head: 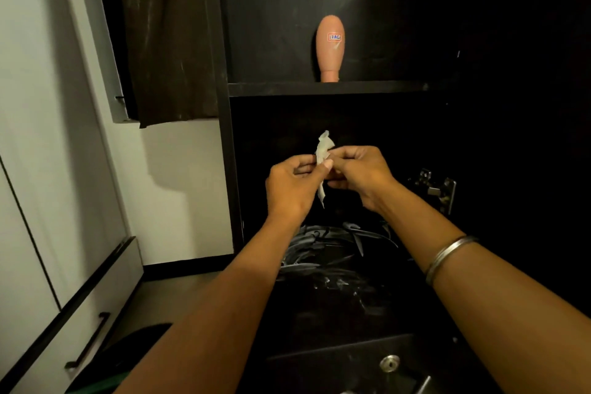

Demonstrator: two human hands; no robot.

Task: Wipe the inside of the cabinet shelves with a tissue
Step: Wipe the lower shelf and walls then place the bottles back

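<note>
A small crumpled white tissue (323, 150) is held between both hands in front of the open black cabinet. My left hand (292, 187) pinches it with thumb and fingers from the left. My right hand (361, 173) pinches it from the right, fingers curled. One end of the tissue sticks up above the fingers and another hangs down below them. The upper shelf (377, 87) is a black board above the hands. The lower shelf floor (332, 265) below the hands is dusty, with pale smeared streaks.
A tan oval-headed object with a small label (330, 48) stands on the upper shelf. A metal door hinge (436, 189) sits at the right. The open cabinet door (169, 32) hangs at the left. White drawers with a black handle (88, 341) lie at lower left.
</note>
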